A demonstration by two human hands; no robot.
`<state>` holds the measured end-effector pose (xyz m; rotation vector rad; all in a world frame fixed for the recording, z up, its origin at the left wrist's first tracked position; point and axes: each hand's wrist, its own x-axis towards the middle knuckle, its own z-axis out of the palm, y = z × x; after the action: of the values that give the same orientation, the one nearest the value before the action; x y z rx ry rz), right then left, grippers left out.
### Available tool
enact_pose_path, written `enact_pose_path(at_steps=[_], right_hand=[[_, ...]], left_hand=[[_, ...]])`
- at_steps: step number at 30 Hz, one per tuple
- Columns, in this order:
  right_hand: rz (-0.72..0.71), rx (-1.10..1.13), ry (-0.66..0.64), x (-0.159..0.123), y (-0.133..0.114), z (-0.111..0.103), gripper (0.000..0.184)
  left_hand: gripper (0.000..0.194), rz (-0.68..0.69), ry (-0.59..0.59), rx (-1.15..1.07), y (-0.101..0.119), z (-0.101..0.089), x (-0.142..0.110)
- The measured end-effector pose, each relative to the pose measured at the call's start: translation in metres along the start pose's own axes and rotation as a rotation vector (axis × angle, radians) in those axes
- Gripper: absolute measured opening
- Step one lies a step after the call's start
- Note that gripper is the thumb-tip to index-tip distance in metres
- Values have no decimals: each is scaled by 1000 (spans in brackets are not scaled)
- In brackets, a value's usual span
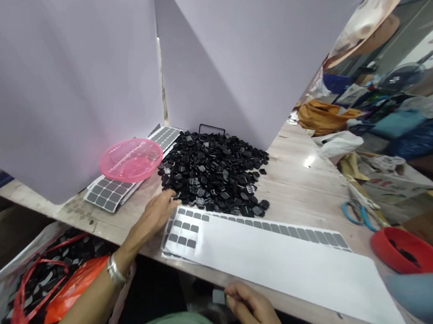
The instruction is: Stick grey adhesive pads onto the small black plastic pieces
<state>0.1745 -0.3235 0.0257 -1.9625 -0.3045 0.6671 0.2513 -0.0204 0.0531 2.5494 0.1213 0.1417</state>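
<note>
My left hand (158,211), with a metal bracelet at the wrist, reaches to the near left edge of a heap of small black plastic pieces (215,172). Its fingers are drawn together beside the sticker sheets' left end; what they hold, if anything, is too small to make out. Below the table's front edge, my right hand (249,310) pinches a small grey square sticker (219,297) between thumb and fingers. White sheets bearing rows of grey rounded-square stickers (182,233) lie along the front of the table, a long blank white strip (283,262) over them.
A pink basket (131,161) rests on more sticker sheets (108,193) at left. Pale panels (227,55) stand behind the heap. Blue-handled scissors (358,215) and a red bowl (410,250) are at right. An open bag of black pieces (45,278) sits below left.
</note>
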Motion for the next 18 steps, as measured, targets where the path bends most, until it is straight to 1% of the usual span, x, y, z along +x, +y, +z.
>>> enact_pose_path(at_steps=[2,4,6,9,13,18], right_hand=[[-24,-27,-1,0,1,1,29],[-34,-48,12,-3,5,-1,27],[-30,-45,37,-7,11,-4,27],[-9,-17,90,-12,18,-8,25],[5,10,120,-12,20,-9,24],[43,46,124,-11,16,-7,21]], left_hand=[[27,-66,86,115,-13,15,15],[25,-121,102,162,-23,29,23],[24,-152,101,197,-29,37,27],[24,-159,81,215,-36,37,30],[35,-135,100,226,-35,37,36],[20,-119,128,234,-27,47,43]])
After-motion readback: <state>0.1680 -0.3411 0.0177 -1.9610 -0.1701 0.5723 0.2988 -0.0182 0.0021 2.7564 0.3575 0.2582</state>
